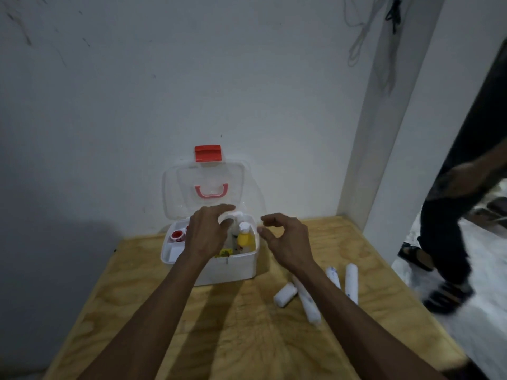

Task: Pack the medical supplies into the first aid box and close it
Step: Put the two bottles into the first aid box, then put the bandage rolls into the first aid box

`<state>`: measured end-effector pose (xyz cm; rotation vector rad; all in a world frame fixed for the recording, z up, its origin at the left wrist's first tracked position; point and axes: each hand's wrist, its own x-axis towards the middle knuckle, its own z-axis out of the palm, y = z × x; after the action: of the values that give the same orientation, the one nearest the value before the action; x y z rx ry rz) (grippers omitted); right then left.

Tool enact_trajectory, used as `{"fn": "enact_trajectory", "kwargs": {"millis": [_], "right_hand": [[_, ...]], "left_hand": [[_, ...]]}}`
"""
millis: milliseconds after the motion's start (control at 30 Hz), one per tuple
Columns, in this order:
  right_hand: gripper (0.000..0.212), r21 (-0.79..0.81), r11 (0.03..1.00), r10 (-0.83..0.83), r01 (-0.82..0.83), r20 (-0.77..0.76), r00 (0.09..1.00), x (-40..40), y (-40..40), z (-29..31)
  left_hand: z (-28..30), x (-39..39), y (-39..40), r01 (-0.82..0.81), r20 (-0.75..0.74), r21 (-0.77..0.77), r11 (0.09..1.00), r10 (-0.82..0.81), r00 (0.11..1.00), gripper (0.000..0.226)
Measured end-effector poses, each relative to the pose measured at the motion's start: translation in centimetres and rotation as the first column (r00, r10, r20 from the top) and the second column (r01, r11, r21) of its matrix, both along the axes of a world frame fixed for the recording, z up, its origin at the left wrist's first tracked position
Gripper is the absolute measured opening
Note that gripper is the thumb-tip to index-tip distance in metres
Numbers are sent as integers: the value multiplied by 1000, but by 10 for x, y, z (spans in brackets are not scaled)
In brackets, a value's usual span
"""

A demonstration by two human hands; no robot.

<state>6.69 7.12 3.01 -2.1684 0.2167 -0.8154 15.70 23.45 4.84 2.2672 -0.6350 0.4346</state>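
Observation:
The white first aid box (233, 268) stands open on the wooden table, its clear lid (175, 193) with a red latch leaning back against the wall. Inside I see a yellow bottle (245, 238), a red-and-white tape roll (177, 236) and a small yellow pack. My left hand (207, 231) reaches over the box and holds a white roll (233, 215) above it. Just right of the box hovers my right hand (285, 237), fingers loosely curled and holding nothing. Several white bandage rolls (307, 303) lie on the table to the right.
The table (233, 338) sits in a corner, wall behind and pillar at the back right. Another person's legs (450, 242) move past on the floor to the right of the table's edge.

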Motion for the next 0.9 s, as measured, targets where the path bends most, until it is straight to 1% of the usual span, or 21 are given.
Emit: {"fn": "enact_trajectory", "kwargs": {"millis": [67,133,233,300,367,500,567,700,833,900], "right_hand": [[20,22,998,-64,64,16,998,-15,-8,3],[19,23,990,-139,139,14,990,-33,-17,3],[22,23,971,-238,239,-45,970,-61,-27,-4],[22,15,961,-274,277,-111,955,-79,-28,-12],[22,-36,952,-305,304,-184,934,-93,-25,-23],[34,-256,883,-457,394,-271,847,-110,-12,-48],[40,-311,860,-492,404,-299,818,-113,-7,-59],[44,-366,843,-511,394,-319,798,-115,-4,-72],[51,-354,845,-515,400,-344,785,-114,-2,-79],[53,-348,842,-522,412,-337,783,-115,-1,-78]], "left_hand": [[6,-13,0,-30,64,-78,997,35,997,29],[11,-33,-1,-14,113,-149,989,31,993,28],[9,-68,-9,55,166,-163,985,-28,986,24],[-1,-86,-16,92,133,-157,983,-71,989,21],[-17,-100,-23,98,51,-153,983,-91,995,22],[-52,-121,-34,77,-114,-94,993,-87,990,25],[-65,-129,-36,64,-167,-41,997,-70,984,26],[-79,-139,-42,49,-190,49,998,-38,981,31],[-81,-139,-45,80,-179,42,996,-71,981,25],[-83,-140,-47,80,-178,49,996,-70,981,34]]}}
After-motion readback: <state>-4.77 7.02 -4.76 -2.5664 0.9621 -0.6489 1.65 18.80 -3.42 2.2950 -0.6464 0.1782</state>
